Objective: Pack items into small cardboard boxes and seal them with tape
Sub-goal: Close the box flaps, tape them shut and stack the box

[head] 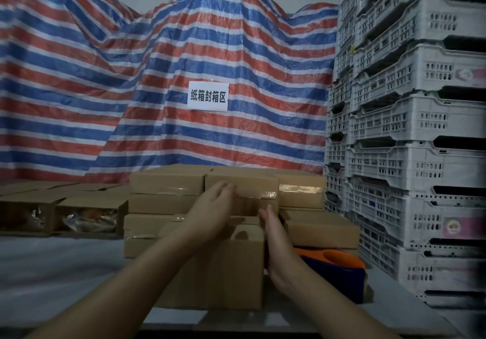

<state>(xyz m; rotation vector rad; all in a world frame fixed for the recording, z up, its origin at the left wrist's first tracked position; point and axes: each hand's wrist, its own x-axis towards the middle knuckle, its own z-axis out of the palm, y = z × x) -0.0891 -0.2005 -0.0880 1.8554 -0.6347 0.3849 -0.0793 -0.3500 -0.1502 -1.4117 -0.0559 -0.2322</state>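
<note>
A stack of sealed small cardboard boxes point(168, 186) stands in the middle of the table. On its top row sits a taped box point(249, 181). My left hand point(215, 202) lies flat against that box's front face, fingers straight. My right hand point(273, 236) is held edge-on with straight fingers, just below that box and beside the right side of a nearer closed box point(231, 267). Neither hand grips anything. An orange and blue tape dispenser point(339, 265) lies on the table right of the near box, partly behind my right wrist.
Two open boxes point(89, 215) with plastic-wrapped items inside stand at the left. A striped red, white and blue tarp point(184, 49) with a white paper sign point(208, 96) covers the background. Tall stacks of white plastic crates point(410, 128) wall off the right side.
</note>
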